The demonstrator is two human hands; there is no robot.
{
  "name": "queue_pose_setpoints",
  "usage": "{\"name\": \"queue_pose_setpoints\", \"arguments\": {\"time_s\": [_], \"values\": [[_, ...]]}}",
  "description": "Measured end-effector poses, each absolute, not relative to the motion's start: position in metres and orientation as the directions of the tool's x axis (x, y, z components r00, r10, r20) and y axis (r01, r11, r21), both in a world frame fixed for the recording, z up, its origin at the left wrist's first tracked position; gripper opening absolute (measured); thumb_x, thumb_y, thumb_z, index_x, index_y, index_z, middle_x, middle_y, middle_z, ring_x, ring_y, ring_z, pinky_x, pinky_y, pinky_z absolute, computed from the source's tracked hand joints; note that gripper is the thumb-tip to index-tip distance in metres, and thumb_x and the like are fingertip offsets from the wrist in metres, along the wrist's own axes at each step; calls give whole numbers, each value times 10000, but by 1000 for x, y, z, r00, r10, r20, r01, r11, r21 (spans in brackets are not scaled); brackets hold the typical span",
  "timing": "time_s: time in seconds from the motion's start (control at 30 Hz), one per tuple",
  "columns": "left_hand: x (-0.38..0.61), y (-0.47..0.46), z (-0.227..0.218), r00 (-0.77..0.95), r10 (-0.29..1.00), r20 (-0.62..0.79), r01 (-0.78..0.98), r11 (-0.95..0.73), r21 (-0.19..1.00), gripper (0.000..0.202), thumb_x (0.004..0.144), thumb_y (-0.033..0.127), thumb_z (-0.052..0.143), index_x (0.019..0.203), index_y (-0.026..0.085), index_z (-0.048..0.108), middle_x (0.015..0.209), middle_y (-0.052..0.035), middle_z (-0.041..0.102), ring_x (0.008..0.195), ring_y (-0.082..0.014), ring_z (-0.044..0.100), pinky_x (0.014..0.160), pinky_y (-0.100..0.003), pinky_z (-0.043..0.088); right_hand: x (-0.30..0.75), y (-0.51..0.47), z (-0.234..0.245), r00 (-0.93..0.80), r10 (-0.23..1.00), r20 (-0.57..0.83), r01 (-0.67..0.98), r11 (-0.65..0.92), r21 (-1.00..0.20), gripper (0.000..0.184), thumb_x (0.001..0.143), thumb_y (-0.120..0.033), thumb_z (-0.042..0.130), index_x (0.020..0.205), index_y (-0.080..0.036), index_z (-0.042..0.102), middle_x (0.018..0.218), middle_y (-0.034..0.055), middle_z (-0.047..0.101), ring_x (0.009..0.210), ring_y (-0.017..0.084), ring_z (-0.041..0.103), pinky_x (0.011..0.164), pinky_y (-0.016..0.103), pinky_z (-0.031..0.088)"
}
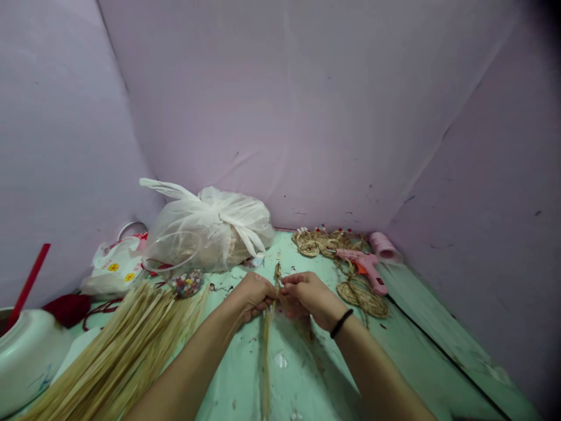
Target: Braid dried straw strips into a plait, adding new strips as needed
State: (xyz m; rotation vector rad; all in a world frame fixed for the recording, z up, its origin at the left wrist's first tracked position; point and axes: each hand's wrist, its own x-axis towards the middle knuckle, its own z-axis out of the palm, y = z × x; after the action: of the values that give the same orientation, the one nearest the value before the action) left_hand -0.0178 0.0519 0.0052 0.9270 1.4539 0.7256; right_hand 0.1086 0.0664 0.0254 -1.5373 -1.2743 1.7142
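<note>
My left hand and my right hand meet at the middle of the green table. Between them is a short braid of tan plant fibre, its finished end pointing toward the wall. Both hands are closed, pinching the strands just below that end. A loose fibre strand hangs from the left hand toward me over the table. Blurred strands trail below my right hand, which wears a black band at the wrist. The fingertips partly hide the point where the strands cross.
Long flat fibre strips lie at left, near a bowl of beads and a white pot. A knotted plastic bag rests by the wall. At right are braided coils, a pink glue gun with its black cord, and a pink spool.
</note>
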Motion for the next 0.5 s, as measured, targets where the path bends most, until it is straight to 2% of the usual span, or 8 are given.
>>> {"name": "queue_pose_setpoints", "arguments": {"time_s": [0.1, 0.23, 0.37, 0.5], "values": [[-19, 51, 6, 56, 875, -481, 125, 472, 873, 129, 511, 168, 513, 458, 161, 396, 353, 71, 336, 287, -24, 222, 322, -170, 92, 99, 61, 19, -333, 807, -488, 198, -447, -873, 91, 594, -92, 444, 550, -158, 490, 408, -35, 437, 387, 91, 419, 410, 222, 406], [-18, 51, 8, 67, 888, -455, 219, 432, 875, 70, 526, 134, 463, 460, 155, 452, 320, 71, 292, 292, -38, 199, 339, -192, 91, 100, 66, 4, -253, 866, -431, 310, -349, -884, 142, 602, -116, 482, 463, -146, 482, 381, -26, 432, 327, 54, 311, 325, 186, 248], [-20, 55, 4, 54, 947, -318, 449, 262, 854, 118, 518, 101, 465, 408, 143, 470, 332, 54, 301, 344, -50, 230, 373, -206, 151, 104, 71, -4, -303, 858, -414, 288, -332, -898, 156, 575, -109, 484, 427, -146, 456, 365, -39, 396, 323, 38, 262, 318, 184, 178], [-25, 56, 6, 6, 983, -186, 705, 128, 697, 122, 539, 133, 500, 420, 143, 521, 381, 19, 385, 403, -84, 339, 416, -216, 216, 105, 72, -6, -352, 841, -411, 207, -358, -910, 138, 538, -107, 478, 420, -154, 422, 344, -69, 338, 314, 29, 233, 323, 180, 145]]}}
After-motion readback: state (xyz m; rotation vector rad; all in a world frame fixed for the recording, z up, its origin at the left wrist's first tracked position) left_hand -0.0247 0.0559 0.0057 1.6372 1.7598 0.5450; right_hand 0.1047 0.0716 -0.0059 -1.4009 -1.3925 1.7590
